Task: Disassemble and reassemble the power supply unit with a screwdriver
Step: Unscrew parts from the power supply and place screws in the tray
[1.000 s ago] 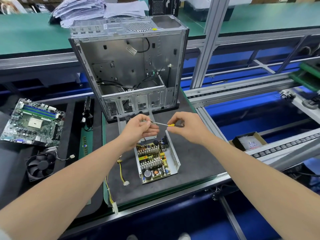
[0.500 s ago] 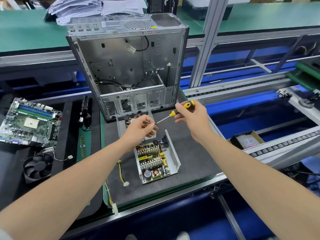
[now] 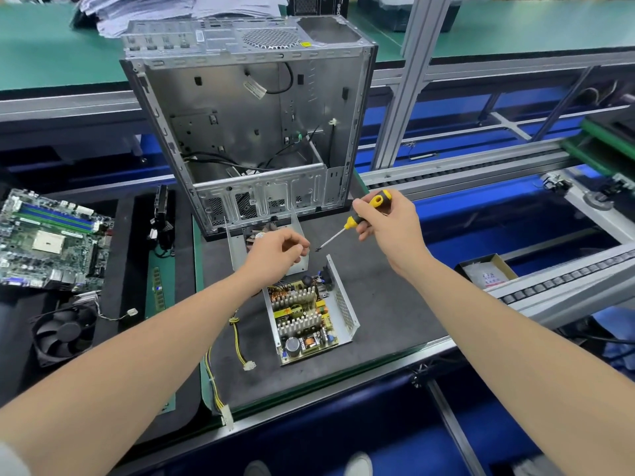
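The opened power supply unit (image 3: 309, 321) lies on the dark mat (image 3: 395, 321) near the front edge, circuit board exposed. Just beyond it the left hand (image 3: 275, 255) hovers with fingers curled, thumb meeting fingertips, perhaps pinching a screw; I cannot tell. To its right, the right hand (image 3: 388, 228) grips the screwdriver (image 3: 357, 219) by its handle, tip slanting towards the left fingertips. Farther back stands the computer case (image 3: 254, 132).

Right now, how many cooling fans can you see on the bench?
2: a loose black fan at the left, near the motherboard, and what looks like one in the metal cover behind the left hand. Others may be hidden.
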The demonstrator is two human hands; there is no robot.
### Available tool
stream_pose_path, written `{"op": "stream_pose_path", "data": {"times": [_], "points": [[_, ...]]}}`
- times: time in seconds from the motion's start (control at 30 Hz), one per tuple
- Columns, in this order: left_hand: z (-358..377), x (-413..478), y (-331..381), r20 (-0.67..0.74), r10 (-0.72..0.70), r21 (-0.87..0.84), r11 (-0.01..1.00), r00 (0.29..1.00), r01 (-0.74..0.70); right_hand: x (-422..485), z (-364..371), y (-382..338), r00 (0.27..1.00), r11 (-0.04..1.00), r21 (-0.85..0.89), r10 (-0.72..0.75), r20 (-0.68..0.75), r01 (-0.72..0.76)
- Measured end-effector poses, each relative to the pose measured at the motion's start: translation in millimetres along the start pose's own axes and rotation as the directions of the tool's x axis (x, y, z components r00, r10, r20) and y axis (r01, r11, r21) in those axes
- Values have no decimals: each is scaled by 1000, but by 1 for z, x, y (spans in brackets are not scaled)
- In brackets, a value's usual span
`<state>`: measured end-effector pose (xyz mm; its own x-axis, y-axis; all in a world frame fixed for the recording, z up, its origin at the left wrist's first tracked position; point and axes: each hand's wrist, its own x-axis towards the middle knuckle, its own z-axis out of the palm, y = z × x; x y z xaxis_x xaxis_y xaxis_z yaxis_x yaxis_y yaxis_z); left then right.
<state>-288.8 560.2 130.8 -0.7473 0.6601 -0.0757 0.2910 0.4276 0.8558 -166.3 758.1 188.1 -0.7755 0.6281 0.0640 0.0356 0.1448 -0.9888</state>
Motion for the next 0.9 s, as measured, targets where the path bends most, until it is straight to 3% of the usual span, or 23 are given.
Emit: {"op": "stream_pose_path", "data": {"times": [0.1, 0.17, 0.47, 0.6, 0.9], "points": [[7, 6, 0, 100, 39, 275, 959, 994, -65, -5, 0, -5, 999, 990, -133, -36, 28, 40], [15, 9, -1, 180, 30, 360, 928, 983, -94, -9, 0, -9, 996, 972, -223, -68, 52, 78], [22, 19, -6, 210, 8, 394, 914, 978, -92, -27, 6, -17, 974, 886, -412, -156, 167, 212], [21, 20, -10, 261, -55, 403, 913, 964, -57, -29, 10, -13, 968, 863, -445, -174, 183, 240], [32, 24, -13, 339, -39, 461, 878, 940, -129, -35, 17, -5, 960, 817, -509, -189, 205, 270]]}}
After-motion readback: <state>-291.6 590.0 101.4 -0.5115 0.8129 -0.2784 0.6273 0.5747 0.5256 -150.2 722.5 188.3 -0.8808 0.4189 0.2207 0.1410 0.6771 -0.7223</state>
